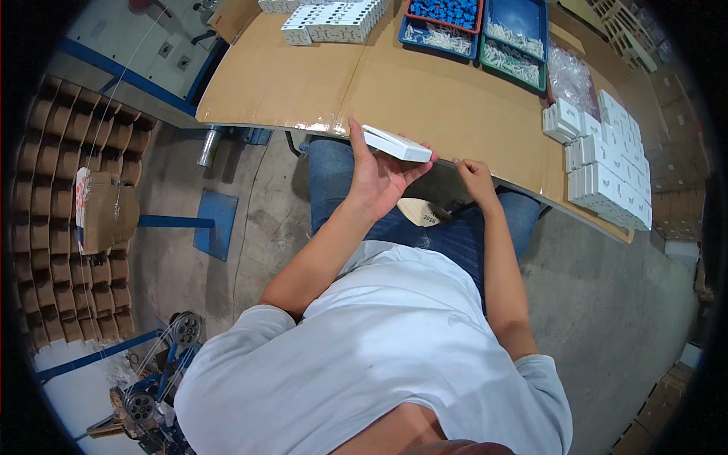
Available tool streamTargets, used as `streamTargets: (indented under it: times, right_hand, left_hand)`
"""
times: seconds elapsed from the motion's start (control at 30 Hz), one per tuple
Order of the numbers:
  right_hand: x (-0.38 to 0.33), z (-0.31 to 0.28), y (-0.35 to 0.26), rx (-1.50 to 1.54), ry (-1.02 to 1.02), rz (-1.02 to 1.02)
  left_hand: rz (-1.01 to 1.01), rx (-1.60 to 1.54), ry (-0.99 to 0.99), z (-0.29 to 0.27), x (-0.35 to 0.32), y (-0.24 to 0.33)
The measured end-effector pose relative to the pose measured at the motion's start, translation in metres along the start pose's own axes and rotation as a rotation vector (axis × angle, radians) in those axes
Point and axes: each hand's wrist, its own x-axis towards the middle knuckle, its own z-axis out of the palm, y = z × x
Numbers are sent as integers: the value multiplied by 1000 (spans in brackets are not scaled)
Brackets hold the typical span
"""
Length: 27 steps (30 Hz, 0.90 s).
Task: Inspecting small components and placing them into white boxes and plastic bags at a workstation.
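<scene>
A small flat white box rests in my left hand, just off the table's near edge. The thumb lies along its left end and the fingers reach round underneath to the right end. A raised strip along the box's top looks like a partly lifted lid or flap; what is inside is hidden. My right hand is to the right of the box and apart from it, close to the table edge. Its fingers are curled in and pinched together; anything between them is too small to make out.
The cardboard-covered table carries rows of white boxes at the back left and stacked white boxes at the right. Trays of small blue parts and white parts stand at the back, beside clear plastic bags.
</scene>
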Motion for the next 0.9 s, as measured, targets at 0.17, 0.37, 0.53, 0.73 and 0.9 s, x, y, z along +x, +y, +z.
streamTargets:
  times: [0.17, 0.37, 0.53, 0.73, 0.9]
  right_hand:
    - [2, -7, -1, 22, 26, 0]
    - [5, -6, 3, 35, 8, 42]
    - [7, -5, 13, 23, -34, 24]
    - [9, 6, 8, 56, -67, 52]
    - [10, 7, 9, 8, -90, 98]
  left_hand:
    - [34, 161, 17, 8, -7, 2]
    - [473, 450, 22, 3, 16, -9]
    - [805, 810, -125, 9, 13, 2]
    - [1165, 1217, -39, 13, 10, 12]
    - [1299, 1345, 10, 7, 17, 18]
